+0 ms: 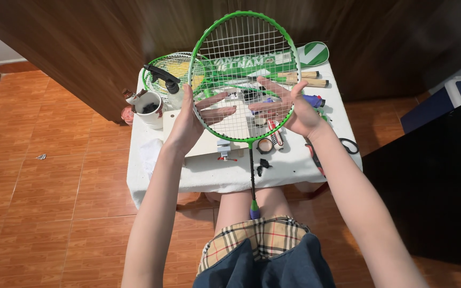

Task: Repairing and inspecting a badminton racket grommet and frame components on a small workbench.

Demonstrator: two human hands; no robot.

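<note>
A small white-covered table (209, 176) stands on an orange tiled floor (44, 176). At its upper left sit a white mug (150, 110) and spray bottle (171, 85); black scissors (349, 145) lie at right.

crowded table (209, 173); open floor (54, 160) left
</note>
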